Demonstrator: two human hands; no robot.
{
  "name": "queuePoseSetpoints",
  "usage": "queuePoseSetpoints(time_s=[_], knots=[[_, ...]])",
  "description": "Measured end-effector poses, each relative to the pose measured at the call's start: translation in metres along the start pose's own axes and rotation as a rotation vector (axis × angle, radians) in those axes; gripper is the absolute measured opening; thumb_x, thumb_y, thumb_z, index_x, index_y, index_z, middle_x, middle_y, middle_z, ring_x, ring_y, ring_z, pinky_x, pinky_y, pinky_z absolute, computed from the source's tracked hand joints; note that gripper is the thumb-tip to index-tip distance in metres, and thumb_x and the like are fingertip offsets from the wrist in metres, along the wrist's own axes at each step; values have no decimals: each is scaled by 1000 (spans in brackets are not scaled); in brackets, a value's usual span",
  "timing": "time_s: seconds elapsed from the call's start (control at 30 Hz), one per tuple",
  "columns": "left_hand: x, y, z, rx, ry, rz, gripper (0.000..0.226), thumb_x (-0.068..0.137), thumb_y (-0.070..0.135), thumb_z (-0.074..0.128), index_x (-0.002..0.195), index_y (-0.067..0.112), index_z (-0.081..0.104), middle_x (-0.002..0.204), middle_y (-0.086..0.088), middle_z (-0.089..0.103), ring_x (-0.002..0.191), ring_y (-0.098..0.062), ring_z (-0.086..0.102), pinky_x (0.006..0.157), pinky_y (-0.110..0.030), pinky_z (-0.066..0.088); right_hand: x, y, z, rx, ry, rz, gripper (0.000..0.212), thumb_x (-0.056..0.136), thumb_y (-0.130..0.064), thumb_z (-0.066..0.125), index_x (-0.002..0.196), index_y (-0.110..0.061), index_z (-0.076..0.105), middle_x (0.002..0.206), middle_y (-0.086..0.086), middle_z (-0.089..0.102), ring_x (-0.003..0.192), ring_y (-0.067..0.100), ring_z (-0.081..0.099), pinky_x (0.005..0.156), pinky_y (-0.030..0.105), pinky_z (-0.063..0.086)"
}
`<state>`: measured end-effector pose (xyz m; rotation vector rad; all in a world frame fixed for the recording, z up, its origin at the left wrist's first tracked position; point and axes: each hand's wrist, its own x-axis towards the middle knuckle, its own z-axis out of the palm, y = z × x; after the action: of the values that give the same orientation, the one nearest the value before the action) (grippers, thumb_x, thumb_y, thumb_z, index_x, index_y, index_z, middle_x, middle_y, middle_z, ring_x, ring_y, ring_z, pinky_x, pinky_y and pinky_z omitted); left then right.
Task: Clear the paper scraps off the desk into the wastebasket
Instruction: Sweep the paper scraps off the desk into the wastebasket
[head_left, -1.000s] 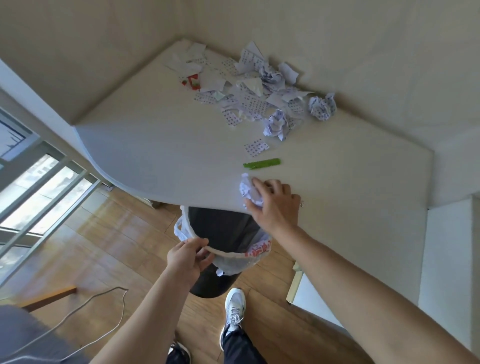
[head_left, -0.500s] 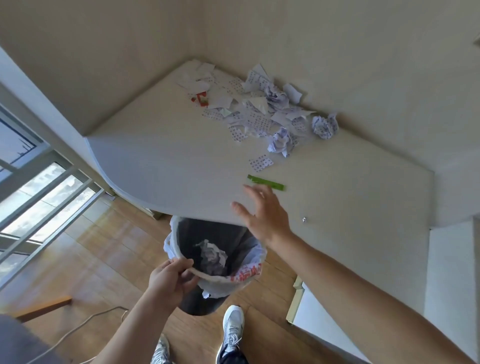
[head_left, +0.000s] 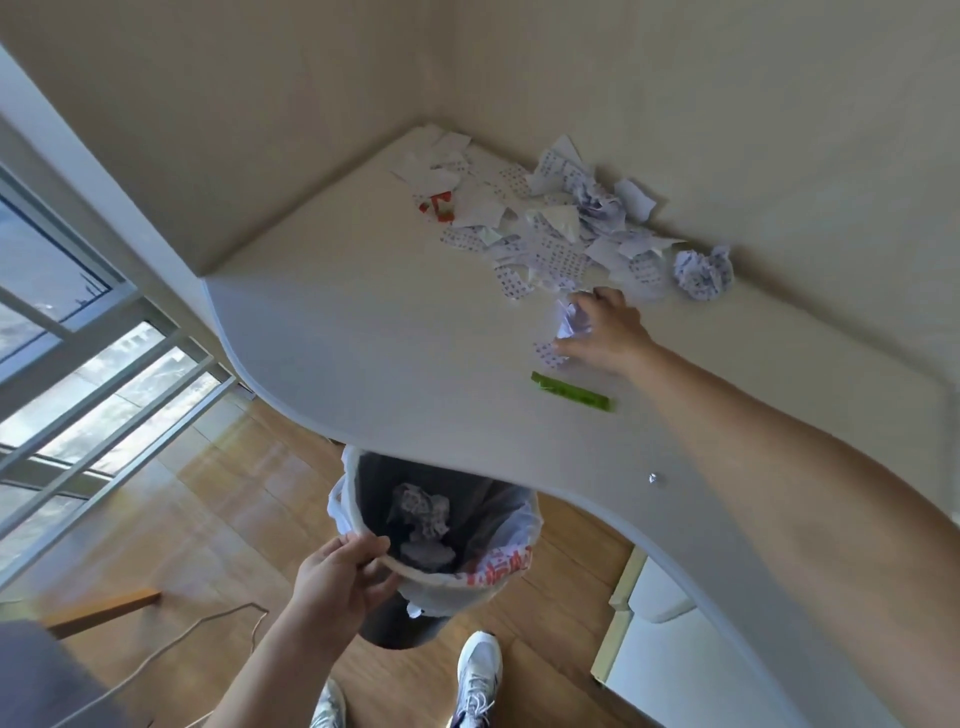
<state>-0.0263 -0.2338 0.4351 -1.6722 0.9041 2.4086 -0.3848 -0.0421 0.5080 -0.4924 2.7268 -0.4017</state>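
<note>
A heap of torn and crumpled printed paper scraps (head_left: 561, 228) lies at the far corner of the white desk (head_left: 363, 332). My right hand (head_left: 605, 332) reaches across the desk and curls its fingers around a crumpled paper ball (head_left: 570, 322) at the heap's near edge, with a small flat scrap (head_left: 545, 354) under the thumb. A dark wastebasket (head_left: 441, 530) with a white plastic liner stands below the desk's front edge and holds crumpled paper. My left hand (head_left: 337, 577) grips its near rim.
A green strip (head_left: 570, 392) lies on the desk just in front of my right hand. A big paper ball (head_left: 704, 273) sits by the back wall. A small shiny bit (head_left: 654, 478) rests near the desk edge. Wooden floor, a cable (head_left: 171, 649) and my shoes are below.
My right hand dropped a paper ball into the wastebasket, then reached forward past the green strip to the heap and closed on another ball. My left hand kept hold of the rim.
</note>
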Motion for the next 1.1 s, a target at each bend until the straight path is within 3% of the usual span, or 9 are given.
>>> queuePoseSetpoints(time_s=[0.17, 0.33, 0.5, 0.6, 0.73, 0.8, 0.87, 0.97, 1.1], knots=[[-9, -3, 9, -6, 6, -5, 19, 77, -11, 63, 77, 5, 54, 49, -7, 61, 41, -17, 61, 41, -29, 54, -72, -18, 59, 64, 215, -118, 64, 81, -24, 70, 139, -21, 45, 152, 14, 31, 134, 42, 30, 106, 44, 36], [-17, -5, 19, -21, 4, 3, 19, 79, -11, 61, 77, 6, 54, 48, -6, 59, 39, -14, 58, 40, -29, 53, -140, -70, 114, 315, 233, -178, 64, 87, -17, 68, 143, -27, 39, 160, 5, 18, 147, 31, 15, 107, 49, 44], [-22, -1, 19, -27, -18, 4, 21, 81, -11, 57, 74, 7, 50, 46, -6, 49, 36, -14, 50, 38, -26, 49, -199, -106, 131, 294, 116, -371, 53, 81, -38, 62, 132, -36, 48, 159, 0, 21, 146, 24, 19, 113, 59, 25], [-24, 3, 18, -14, -22, 6, 21, 80, -12, 58, 76, 7, 49, 49, -7, 46, 36, -14, 48, 39, -26, 50, -223, -87, 110, 395, 143, -386, 48, 74, -41, 61, 122, -41, 57, 159, -6, 23, 144, 17, 24, 116, 53, 19], [-24, 7, 19, 11, -14, -19, 20, 81, -12, 60, 80, 6, 50, 47, -6, 49, 36, -13, 50, 42, -28, 54, -213, -19, 72, 456, 311, -15, 54, 92, -35, 54, 144, -28, 41, 163, 0, 14, 149, 15, 12, 119, 40, 19], [-24, 9, 20, 22, -11, -33, 18, 81, -11, 61, 83, 5, 52, 43, -4, 53, 36, -13, 53, 41, -29, 54, -207, 12, 64, 438, 285, 248, 59, 99, -39, 44, 152, -25, 24, 165, 4, 5, 151, 19, 4, 120, 44, 18], [-23, 9, 21, 27, -17, -42, 18, 81, -10, 62, 84, 5, 53, 43, -4, 54, 36, -13, 54, 41, -29, 54, -206, 22, 71, 452, 208, 354, 64, 99, -47, 37, 154, -25, 13, 165, 6, -2, 151, 21, -3, 120, 44, 12], [-21, 10, 21, 30, -16, -34, 20, 81, -11, 61, 80, 6, 52, 42, -3, 51, 35, -13, 52, 40, -28, 53, -205, 6, 94, 394, 151, 261, 69, 97, -58, 27, 155, -28, 5, 165, 2, -9, 150, 19, -10, 121, 41, 0], [-18, 11, 16, 28, 3, -17, 21, 82, -11, 59, 77, 7, 50, 42, -3, 51, 35, -13, 53, 41, -28, 53, -208, -44, 116, 377, 25, -46, 68, 97, -56, 28, 155, -27, 8, 165, -2, -3, 149, 9, -10, 123, 39, -2]])
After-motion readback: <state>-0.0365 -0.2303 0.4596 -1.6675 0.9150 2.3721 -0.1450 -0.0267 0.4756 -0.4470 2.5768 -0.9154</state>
